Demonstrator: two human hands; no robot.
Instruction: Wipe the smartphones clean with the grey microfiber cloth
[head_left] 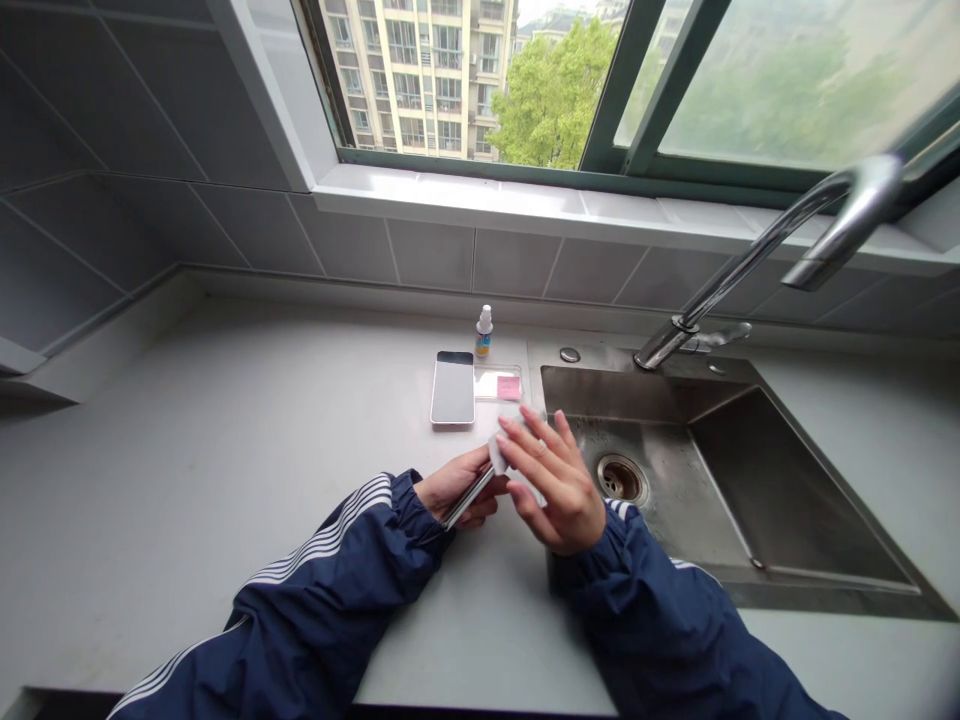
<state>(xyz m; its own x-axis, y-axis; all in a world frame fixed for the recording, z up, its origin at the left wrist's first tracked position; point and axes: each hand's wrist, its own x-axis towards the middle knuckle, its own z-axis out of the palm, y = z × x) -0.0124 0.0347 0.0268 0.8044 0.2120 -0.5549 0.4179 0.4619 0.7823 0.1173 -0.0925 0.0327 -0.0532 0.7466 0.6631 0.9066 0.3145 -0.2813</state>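
My left hand [457, 488] is wrapped round a phone [471, 496], a thin slab with a silvery edge, held tilted and seen nearly edge-on. Over its far end, my right hand [553, 490] presses a thin white cloth [498, 452] with outstretched, slightly spread fingers. Those fingers hide most of the cloth and part of the phone's face. Just beyond the hands, a second phone [453, 388] with a pale grey front lies flat on the counter. Beside it is a clear case [486, 382] with a pink square piece [508, 388] on it.
A small white spray bottle [484, 332] stands behind the clear case. To the right, a steel sink [645, 400] is set into the pale counter [187, 450], with a tall chrome faucet [750, 262] behind it. A window sill [480, 200] runs along the back wall.
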